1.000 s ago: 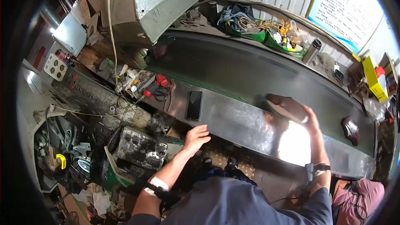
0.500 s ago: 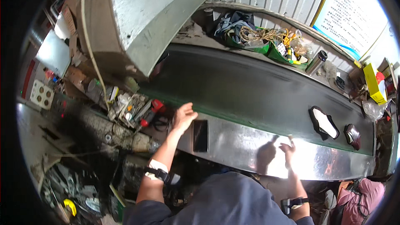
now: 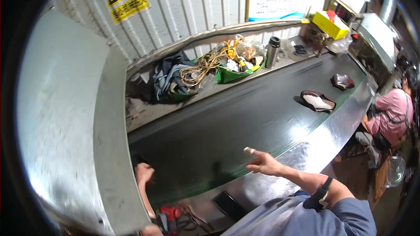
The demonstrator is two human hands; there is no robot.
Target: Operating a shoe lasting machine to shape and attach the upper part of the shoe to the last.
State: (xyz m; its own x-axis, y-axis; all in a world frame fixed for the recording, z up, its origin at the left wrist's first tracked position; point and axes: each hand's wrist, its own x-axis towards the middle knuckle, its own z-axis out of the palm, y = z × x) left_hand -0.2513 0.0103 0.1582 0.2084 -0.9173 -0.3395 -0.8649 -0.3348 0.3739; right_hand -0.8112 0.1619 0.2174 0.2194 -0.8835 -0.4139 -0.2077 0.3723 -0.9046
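My left hand (image 3: 144,173) is at the belt's left end, close against the edge of the pale machine housing (image 3: 107,140). Its fingers are curled in beside a dark shape; what they hold, if anything, is hidden. Over the near side of the dark conveyor belt (image 3: 205,148) hovers my right hand (image 3: 265,164), fingers apart, with a pale wrap on one fingertip and nothing held. Farther right on the belt lie a dark maroon shoe upper (image 3: 318,102) with a white inside and a second dark shoe piece (image 3: 342,81).
A phone (image 3: 229,204) lies on the metal ledge (image 3: 280,185), near a red-handled tool (image 3: 169,212) and scissors (image 3: 188,223). Behind the belt stand a green bin (image 3: 232,75), a steel flask (image 3: 273,52) and a yellow box (image 3: 330,25). A person in pink (image 3: 391,111) sits at far right.
My view has swung left. My left hand has moved from beside the phone to the housing's edge, its fingers now curled. My right hand has come over the belt.
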